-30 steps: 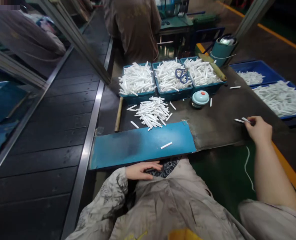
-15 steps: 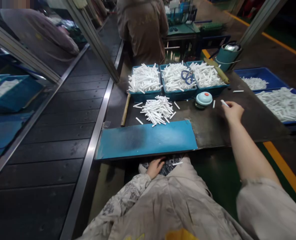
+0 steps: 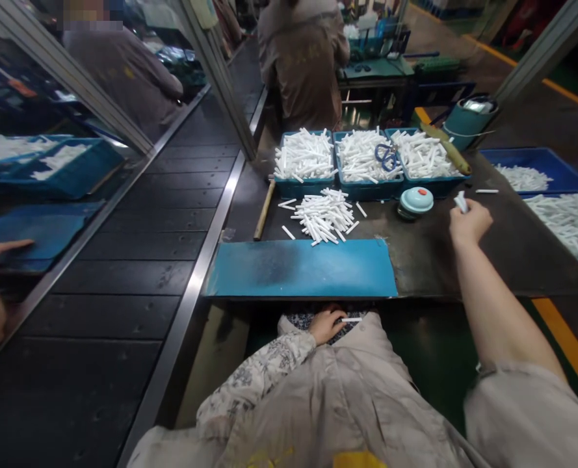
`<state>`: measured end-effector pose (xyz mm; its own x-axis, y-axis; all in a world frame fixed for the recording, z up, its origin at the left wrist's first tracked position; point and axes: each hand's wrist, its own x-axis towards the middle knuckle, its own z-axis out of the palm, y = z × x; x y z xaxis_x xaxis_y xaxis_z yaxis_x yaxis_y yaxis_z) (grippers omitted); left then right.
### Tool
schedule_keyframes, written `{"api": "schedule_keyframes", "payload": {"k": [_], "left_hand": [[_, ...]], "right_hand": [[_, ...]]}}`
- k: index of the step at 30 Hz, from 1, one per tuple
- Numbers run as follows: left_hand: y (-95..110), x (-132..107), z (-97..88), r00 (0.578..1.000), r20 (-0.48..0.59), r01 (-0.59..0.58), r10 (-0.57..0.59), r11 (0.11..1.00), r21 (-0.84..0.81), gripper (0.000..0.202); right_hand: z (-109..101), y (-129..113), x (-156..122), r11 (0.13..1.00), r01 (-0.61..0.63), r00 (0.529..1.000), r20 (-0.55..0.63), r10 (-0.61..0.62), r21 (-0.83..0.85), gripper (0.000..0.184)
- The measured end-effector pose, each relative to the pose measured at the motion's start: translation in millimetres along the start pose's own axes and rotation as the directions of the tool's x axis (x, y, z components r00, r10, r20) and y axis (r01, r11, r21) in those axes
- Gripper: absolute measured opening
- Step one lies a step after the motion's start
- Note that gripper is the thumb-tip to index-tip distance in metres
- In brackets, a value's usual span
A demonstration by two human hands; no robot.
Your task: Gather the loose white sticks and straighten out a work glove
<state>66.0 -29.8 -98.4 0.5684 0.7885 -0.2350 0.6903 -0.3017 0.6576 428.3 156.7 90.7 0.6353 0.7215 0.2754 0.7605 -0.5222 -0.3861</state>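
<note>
Down at my lap, my left hand (image 3: 326, 325) has its thumb and fingertips closed at the left end of a short white stick (image 3: 352, 319). Over the right part of the dark table, my right hand (image 3: 470, 222) pinches white sticks (image 3: 461, 201), which point up and away; how many is hard to tell. To its left stands a jar with a pale blue lid (image 3: 416, 200). A loose pile of white sticks (image 3: 325, 216) lies behind the blue mat (image 3: 303, 268). One more stick (image 3: 487, 191) rests beyond my right hand.
Blue bins (image 3: 304, 188) of white sticks line the table's back, with blue-handled scissors (image 3: 386, 156) on the middle one. A wooden handle (image 3: 264, 211) lies left of the pile. A slatted conveyor (image 3: 137, 279) runs at left, a co-worker's hand (image 3: 0, 252) beyond it. Blue trays (image 3: 552, 156) stand at right.
My left hand has moved right to the stick on my lap. My right hand has picked up the loose stick beside the jar, and its sticks now point more upright. The view has shifted left.
</note>
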Motion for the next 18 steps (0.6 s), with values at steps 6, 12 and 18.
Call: {"api": "schedule_keyframes", "payload": {"k": [6, 12, 18], "left_hand": [[-5, -21, -5.4, 0.995, 0.060, 0.064, -0.075, 0.984, 0.168, 0.021], [-2, -36, -13.6, 0.984, 0.090, 0.118, -0.153, 0.943, 0.310, 0.020], [-1, -44, -27.7, 0.977, 0.033, 0.192, -0.209, 0.941, 0.280, 0.012]], "right_hand": [[-31, -76, -78, 0.817, 0.548, 0.833, -0.204, -0.514, 0.179, 0.040], [12, -170, -110, 0.561, 0.760, 0.613, -0.077, -0.786, 0.328, 0.042], [44, -188, -107, 0.459, 0.731, 0.567, -0.076, -0.820, 0.506, 0.041]]}}
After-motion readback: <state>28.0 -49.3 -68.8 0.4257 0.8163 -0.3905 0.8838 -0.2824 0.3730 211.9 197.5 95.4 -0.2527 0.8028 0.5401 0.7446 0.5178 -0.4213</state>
